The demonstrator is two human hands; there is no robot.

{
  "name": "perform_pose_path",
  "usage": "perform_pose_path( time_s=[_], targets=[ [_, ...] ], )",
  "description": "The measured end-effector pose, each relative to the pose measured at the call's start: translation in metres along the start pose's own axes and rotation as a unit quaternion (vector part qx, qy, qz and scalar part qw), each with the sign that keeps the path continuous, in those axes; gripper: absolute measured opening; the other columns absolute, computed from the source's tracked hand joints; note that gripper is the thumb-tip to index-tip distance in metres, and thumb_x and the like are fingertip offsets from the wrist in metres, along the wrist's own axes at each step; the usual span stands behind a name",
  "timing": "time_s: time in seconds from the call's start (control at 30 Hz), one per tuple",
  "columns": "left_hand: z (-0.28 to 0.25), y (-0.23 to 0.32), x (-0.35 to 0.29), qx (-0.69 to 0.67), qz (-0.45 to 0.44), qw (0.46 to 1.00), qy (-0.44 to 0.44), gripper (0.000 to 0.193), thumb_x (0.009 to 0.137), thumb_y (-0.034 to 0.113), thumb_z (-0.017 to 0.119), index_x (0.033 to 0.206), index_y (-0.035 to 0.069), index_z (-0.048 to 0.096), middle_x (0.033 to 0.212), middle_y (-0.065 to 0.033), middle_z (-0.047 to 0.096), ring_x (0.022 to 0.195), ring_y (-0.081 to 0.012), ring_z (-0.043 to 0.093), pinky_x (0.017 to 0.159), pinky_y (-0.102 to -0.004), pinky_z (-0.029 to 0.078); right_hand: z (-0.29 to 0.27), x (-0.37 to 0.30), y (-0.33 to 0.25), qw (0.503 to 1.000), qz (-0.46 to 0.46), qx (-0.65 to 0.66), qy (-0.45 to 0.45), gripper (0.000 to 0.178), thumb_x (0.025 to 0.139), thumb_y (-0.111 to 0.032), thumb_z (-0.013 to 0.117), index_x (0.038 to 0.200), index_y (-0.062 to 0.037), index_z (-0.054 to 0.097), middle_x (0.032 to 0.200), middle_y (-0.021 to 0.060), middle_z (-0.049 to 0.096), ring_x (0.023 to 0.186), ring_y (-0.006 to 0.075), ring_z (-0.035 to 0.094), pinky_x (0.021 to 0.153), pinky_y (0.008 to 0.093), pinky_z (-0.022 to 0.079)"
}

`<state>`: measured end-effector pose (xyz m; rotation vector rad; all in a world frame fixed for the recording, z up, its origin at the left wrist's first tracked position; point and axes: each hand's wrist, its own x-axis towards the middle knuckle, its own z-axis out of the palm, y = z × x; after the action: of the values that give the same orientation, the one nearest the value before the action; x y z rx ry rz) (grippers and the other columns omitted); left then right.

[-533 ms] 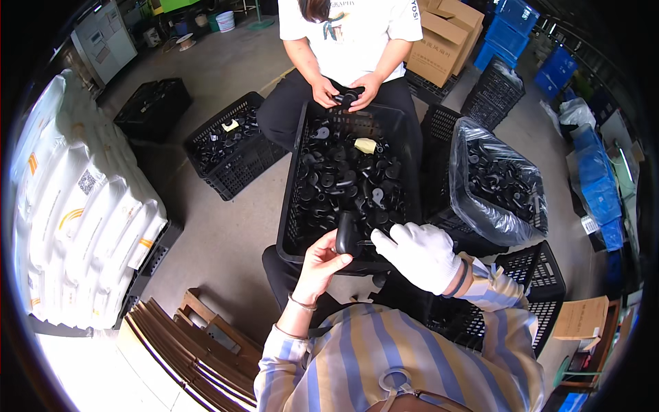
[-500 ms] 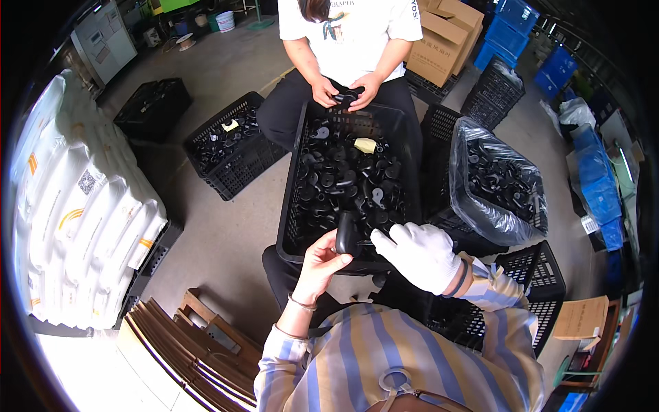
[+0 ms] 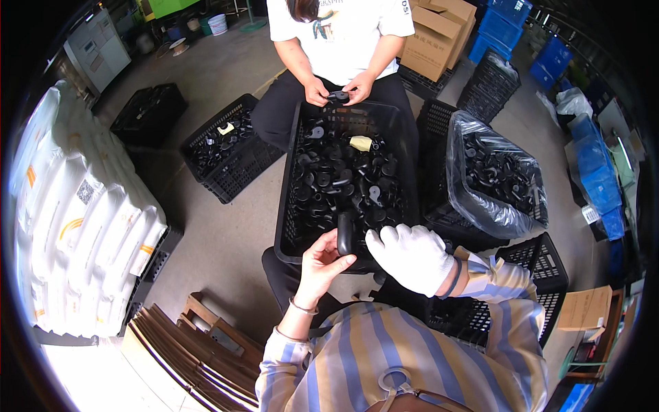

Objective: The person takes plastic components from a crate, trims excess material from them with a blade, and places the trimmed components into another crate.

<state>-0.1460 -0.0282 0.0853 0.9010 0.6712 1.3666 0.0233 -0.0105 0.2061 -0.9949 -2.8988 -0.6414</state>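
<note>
Your bare left hand (image 3: 322, 264) has its thumb and fingers closed around the lower end of a smooth, rounded black part (image 3: 345, 235), which stands roughly upright in the grip. Just to the right of it is your right hand (image 3: 414, 259), in a white glove, its fingers curled in and the knuckles turned up. A small gap shows between the glove and the part; you can't make out from here whether those gloved fingers have hold of anything.

Right beyond your fingers, the near rim of a big black crate (image 3: 283, 206) runs beneath the part. A heap of small black pieces (image 3: 336, 178) fills it, with a pale yellow scrap (image 3: 360, 143) on top, farther out from your left fingers.

Straight ahead of your fingers, across the crate, a co-worker's hands (image 3: 358, 88) hold a small black piece (image 3: 338, 97) between them.

Ahead and to the left of your fingers, a smaller crate (image 3: 237, 172) of black pieces sits on the floor (image 3: 226, 244). Ahead and to the right of your glove, more pieces lie in a crate lined with clear plastic (image 3: 491, 220). Well off to the left of your fingers rises a stack of white sacks (image 3: 75, 226).
</note>
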Motion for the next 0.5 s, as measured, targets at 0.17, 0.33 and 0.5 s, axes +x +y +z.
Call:
perform_pose_path(
  time_s=[0.17, 0.33, 0.5],
  targets=[
    [-0.001, -0.008, -0.003, 0.030, 0.028, 0.999, 0.010, 0.051, 0.067, -0.007, 0.067, 0.114, 0.002, 0.049, 0.096, -0.0028, 0.056, 0.085, -0.0098, 0.054, 0.079, -0.0252, 0.045, 0.006, 0.008, 0.016, 0.994, -0.002, 0.096, -0.054, 0.023, 0.075, -0.021, 0.054, 0.094, -0.0080, 0.054, 0.064, 0.0029, 0.048, 0.052, 0.0152, 0.054, 0.044, 0.0276, 0.043],
    [0.003, -0.009, -0.003, 0.143, 0.085, 0.986, 0.023, 0.051, 0.064, -0.005, 0.070, 0.111, 0.001, 0.051, 0.100, -0.0048, 0.050, 0.084, -0.0114, 0.055, 0.078, -0.0248, 0.046, 0.017, 0.015, 0.037, 0.956, -0.009, 0.267, -0.117, 0.015, 0.078, -0.023, 0.052, 0.074, -0.0079, 0.056, 0.064, 0.0095, 0.057, 0.060, 0.0265, 0.060, 0.049, 0.0365, 0.047],
    [0.008, -0.005, -0.003, 0.232, 0.107, 0.967, 0.022, 0.052, 0.062, -0.003, 0.072, 0.109, 0.001, 0.052, 0.102, -0.0072, 0.052, 0.084, -0.0124, 0.055, 0.077, -0.0244, 0.047, 0.024, 0.023, 0.051, 0.897, 0.009, 0.371, -0.239, 0.021, 0.080, -0.027, 0.050, 0.089, -0.0106, 0.061, 0.069, 0.0074, 0.061, 0.062, 0.0237, 0.060, 0.055, 0.0352, 0.047]
  ],
)
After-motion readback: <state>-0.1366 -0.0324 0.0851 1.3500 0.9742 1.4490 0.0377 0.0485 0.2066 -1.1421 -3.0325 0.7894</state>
